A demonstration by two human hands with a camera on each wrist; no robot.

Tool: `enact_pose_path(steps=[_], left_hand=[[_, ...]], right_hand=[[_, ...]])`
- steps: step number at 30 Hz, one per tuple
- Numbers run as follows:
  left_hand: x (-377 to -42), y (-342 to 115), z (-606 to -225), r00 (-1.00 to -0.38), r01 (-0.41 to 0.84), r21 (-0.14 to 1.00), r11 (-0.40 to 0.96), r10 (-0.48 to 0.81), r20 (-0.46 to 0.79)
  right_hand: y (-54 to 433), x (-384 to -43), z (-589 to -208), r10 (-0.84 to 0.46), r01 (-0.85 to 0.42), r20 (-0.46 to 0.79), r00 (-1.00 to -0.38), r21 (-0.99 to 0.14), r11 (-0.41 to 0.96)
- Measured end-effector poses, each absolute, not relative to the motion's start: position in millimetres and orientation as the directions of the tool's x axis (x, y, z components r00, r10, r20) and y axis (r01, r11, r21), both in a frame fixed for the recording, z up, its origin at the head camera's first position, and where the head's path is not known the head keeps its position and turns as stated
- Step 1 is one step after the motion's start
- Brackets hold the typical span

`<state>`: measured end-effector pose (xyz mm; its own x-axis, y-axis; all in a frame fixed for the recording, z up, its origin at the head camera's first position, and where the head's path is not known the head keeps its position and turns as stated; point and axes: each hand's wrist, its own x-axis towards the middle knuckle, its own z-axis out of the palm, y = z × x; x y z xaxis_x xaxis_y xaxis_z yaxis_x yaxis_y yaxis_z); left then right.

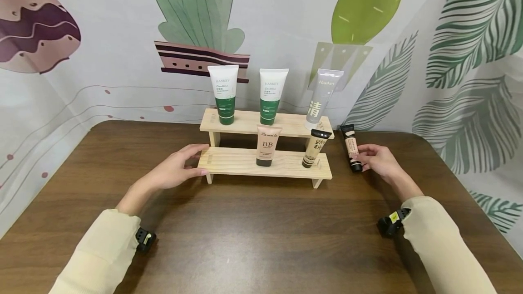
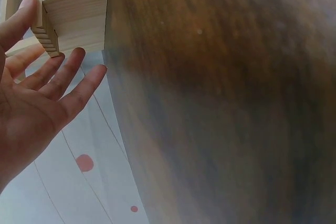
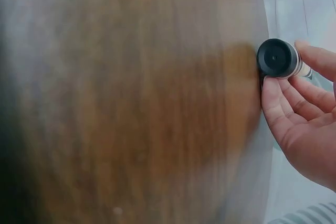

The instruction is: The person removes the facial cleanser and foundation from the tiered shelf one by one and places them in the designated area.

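Left grip (image 1: 175, 169) being placed at a two-tier wooden stand (image 1: 229, 160), its lower tier's end being pinched by thumb and fingers, five upright tubes (image 1: 267, 146) being supported, a black-and-pink tube (image 1: 351, 145) being pinched near its cap by the right grip (image 1: 381, 162), right of the stand, on or just above the table (image 1: 265, 235).

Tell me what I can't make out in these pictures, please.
- Head view: the fine print on the BB tube, too small to read.
- Head view: the near edge of the table, cut off by the bottom of the picture.
- Right wrist view: most of the held tube, hidden behind its black cap and the right hand.
- Left wrist view: much of the wooden stand, cut off by the picture's edges.
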<state>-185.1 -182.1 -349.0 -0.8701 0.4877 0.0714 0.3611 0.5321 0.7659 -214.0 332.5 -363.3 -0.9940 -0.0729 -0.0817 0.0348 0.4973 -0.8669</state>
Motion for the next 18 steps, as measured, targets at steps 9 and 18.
enact_pose_path(steps=[9,18], left_hand=[[-184.9,-181.0,-347.6,-0.869,0.359,0.775,0.52,0.488,0.074],[-182.7,-180.6,-344.2,-0.868,0.357,0.783,0.509,0.49,0.078]], right_hand=[[332.1,-214.0,-362.2,-0.04,0.003,-0.033,-0.999,-0.806,0.592],[333.8,-211.8,-363.4,-0.034,-0.01,-0.017,-0.999,-0.763,0.647]])
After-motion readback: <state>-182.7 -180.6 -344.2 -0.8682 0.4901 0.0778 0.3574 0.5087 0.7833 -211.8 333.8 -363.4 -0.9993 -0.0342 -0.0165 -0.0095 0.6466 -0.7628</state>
